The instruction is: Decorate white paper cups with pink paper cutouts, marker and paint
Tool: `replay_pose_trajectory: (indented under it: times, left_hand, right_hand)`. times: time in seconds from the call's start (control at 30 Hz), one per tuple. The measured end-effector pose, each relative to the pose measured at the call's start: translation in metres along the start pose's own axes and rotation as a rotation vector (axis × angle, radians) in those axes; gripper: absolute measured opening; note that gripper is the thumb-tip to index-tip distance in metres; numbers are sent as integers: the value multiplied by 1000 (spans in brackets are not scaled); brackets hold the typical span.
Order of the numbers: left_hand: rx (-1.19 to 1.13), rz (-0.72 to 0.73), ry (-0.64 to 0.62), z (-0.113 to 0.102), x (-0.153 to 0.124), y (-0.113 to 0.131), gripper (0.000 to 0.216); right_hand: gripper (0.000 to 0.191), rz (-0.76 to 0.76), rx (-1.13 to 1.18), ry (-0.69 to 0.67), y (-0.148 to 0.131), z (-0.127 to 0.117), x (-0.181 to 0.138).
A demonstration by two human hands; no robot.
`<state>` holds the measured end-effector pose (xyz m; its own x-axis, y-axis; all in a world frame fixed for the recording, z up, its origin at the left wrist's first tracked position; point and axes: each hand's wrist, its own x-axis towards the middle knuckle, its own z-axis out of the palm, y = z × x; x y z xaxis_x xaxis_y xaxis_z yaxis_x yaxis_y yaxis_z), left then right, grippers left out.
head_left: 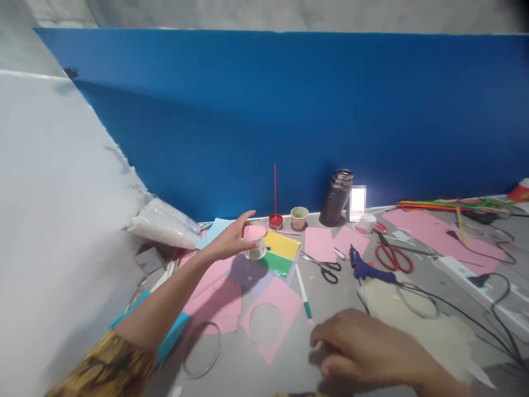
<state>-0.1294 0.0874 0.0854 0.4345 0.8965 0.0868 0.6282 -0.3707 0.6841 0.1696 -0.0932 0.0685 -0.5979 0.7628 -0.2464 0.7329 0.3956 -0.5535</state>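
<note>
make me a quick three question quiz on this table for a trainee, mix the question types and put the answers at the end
1. Multiple choice: what does the left hand hold?
A) the black thermos
B) a paper cup
C) the teal-capped marker

2. True or false: in this view, the black-handled scissors lie to the left of the blue glue gun.

3. Fill in the blank: one pink sheet on the table has a ____ hole cut through it.

Key: 1. B; 2. True; 3. round
</note>
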Motion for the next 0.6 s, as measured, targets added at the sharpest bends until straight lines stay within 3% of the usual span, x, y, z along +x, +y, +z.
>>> replay_pose_trajectory:
  times: [0.1, 0.2, 0.3, 0.4, 0.6]
  left_hand:
    - [-92, 21, 43, 30, 25, 10, 98]
    - [-174, 3, 82, 62, 45, 14, 97]
    - [-168, -89, 114, 73, 51, 6, 100]
    - [-121, -148, 216, 50, 45, -13, 92]
    - [-49, -307, 433, -41, 19, -55, 92]
  right_hand:
    - [23, 134, 81, 38, 13, 33, -15]
    - [25, 181, 116, 102, 25, 49, -16]
    - [28, 161, 159, 158, 38, 63, -15]
    - [32, 107, 192, 207, 53, 77, -11]
    - [36, 22, 202, 239, 58, 88, 10]
